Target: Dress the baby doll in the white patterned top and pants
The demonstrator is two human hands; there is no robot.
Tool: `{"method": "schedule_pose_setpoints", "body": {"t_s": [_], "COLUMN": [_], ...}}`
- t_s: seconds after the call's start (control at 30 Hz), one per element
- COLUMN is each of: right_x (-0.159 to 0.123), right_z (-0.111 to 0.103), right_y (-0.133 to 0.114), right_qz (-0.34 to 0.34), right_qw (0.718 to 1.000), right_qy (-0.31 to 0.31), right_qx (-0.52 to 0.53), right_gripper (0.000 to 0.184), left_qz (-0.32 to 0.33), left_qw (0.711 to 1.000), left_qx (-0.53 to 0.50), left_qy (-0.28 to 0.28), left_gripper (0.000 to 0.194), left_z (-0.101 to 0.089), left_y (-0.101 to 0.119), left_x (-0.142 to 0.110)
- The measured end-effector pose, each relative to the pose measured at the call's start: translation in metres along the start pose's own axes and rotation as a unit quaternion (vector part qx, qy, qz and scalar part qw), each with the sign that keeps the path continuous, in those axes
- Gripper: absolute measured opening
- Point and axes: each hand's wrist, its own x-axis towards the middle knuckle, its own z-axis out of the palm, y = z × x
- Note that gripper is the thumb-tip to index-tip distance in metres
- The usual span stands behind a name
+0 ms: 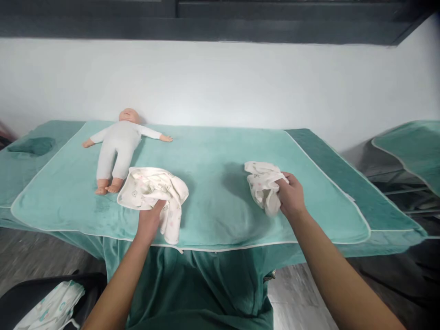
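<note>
A baby doll (117,149) in a white bodysuit lies on its back at the far left of a teal towel (213,183) spread over a table. My left hand (149,222) is closed on a white printed baby garment (153,190) that lies just right of the doll's feet. My right hand (291,196) is closed on a second, crumpled white printed garment (263,183) right of the towel's middle. Both garments rest on the towel.
A darker green cover (330,160) lies under the towel and hangs over the front edge. A folded dark green cloth (32,145) sits at far left. Another teal-covered table (412,146) stands at right. A printed cloth (48,307) lies on a black seat at bottom left.
</note>
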Motion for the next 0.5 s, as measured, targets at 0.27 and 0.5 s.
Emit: {"method": "schedule_pose_setpoints", "body": {"t_s": [0.27, 0.5], "right_x": [-0.015, -0.08], "right_z": [0.008, 0.015], "right_y": [0.004, -0.039], "right_qz": [-0.09, -0.304], "right_qw": [0.964, 0.908], "right_qy": [-0.116, -0.077], "right_qx": [-0.224, -0.279], "right_gripper": [0.05, 0.049], "left_qz": [-0.029, -0.05], "left_qw": [0.999, 0.998], "left_qx": [-0.017, -0.037], "left_qy": [-0.017, 0.002], "left_gripper": [0.05, 0.056], "left_z": [0.009, 0.009], "left_y": [0.008, 0.009], "left_x": [0.003, 0.013]}}
